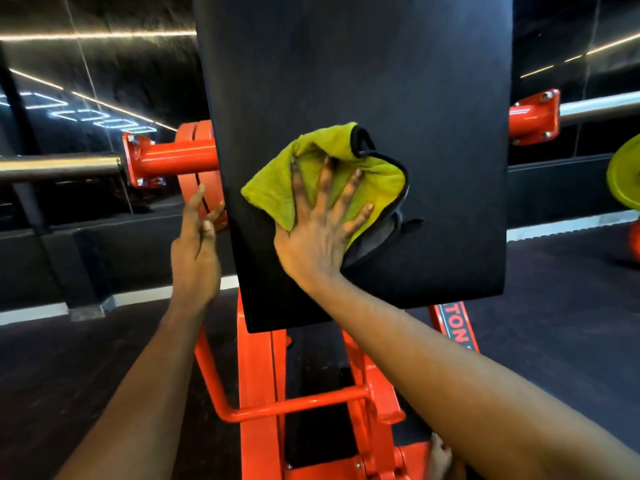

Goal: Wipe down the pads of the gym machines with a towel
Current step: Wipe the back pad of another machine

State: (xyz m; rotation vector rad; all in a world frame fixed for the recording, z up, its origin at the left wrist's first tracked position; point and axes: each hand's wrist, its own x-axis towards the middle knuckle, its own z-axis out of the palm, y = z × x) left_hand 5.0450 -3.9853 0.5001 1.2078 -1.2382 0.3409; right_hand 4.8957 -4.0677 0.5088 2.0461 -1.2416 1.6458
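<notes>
The tall black upholstered pad [381, 64] on the orange steel machine frame [256, 375] fills the middle of the frame, and the wiping step is in hand. The right hand [322, 230] presses the yellow-green microfibre towel [273, 192], grey-backed, flat against the pad's lower middle, its grip spread wide with fingers straight on the cloth. The left hand [195, 251] hovers by the pad's left edge at centre left, grip loose and holding nothing; I can't tell whether it touches. The pad's upper stretch likely needs covering, so I'd judge the next move calls for firm sweeps upward and across, with the bunched towel kept under the palm.
</notes>
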